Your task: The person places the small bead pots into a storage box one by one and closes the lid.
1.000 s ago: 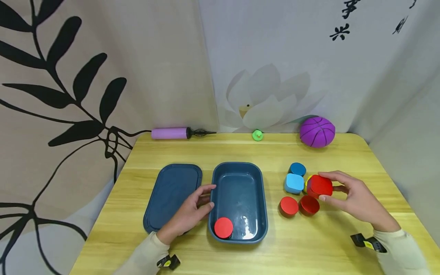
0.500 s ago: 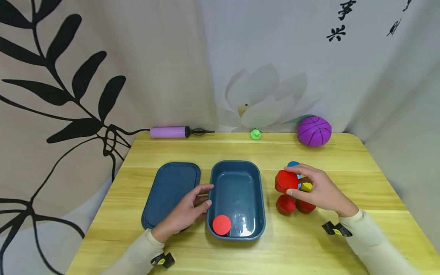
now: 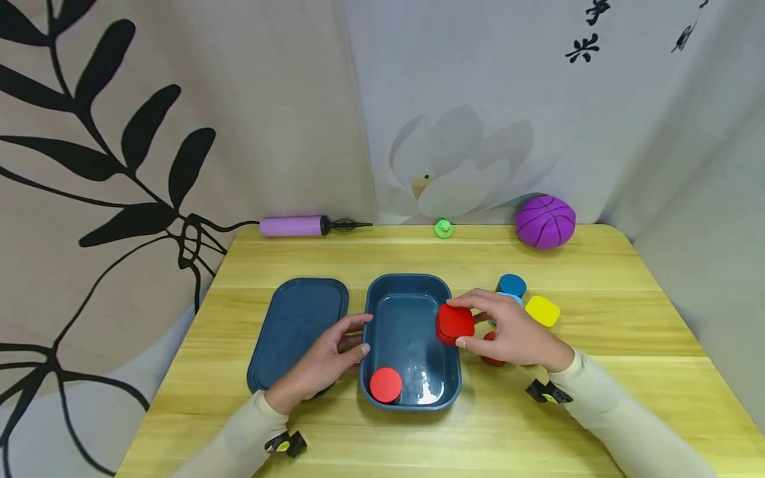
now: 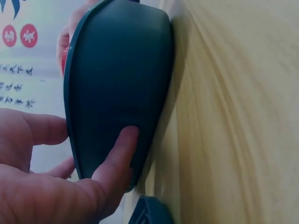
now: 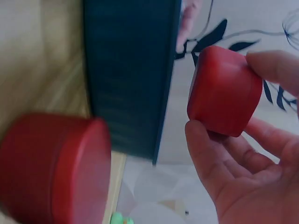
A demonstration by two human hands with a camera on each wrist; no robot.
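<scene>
Over the right rim of the dark blue container (image 3: 412, 352), my right hand (image 3: 508, 328) pinches a small red square box (image 3: 456, 321) with rounded corners, between thumb and fingers. The right wrist view shows this red box tilted, held above the rim. Inside the container's near left corner sits a round red box (image 3: 386, 385). My left hand (image 3: 325, 362) rests its fingertips against the container's left side; in the left wrist view a finger (image 4: 124, 144) lies on the outer wall. Partly hidden behind the right hand are another red box (image 3: 492, 352) and a light blue one.
A dark blue lid (image 3: 305, 325) lies left of the container. Right of it stand a round blue box (image 3: 512, 285) and a yellow box (image 3: 542, 311). Along the back edge are a purple pump (image 3: 293, 226), a green duck (image 3: 443, 228) and a purple ball (image 3: 545, 222).
My right hand has carried the red square box leftward from beside the other boxes to over the container's right rim, uncovering the yellow box. The left hand has stayed at the container's side.
</scene>
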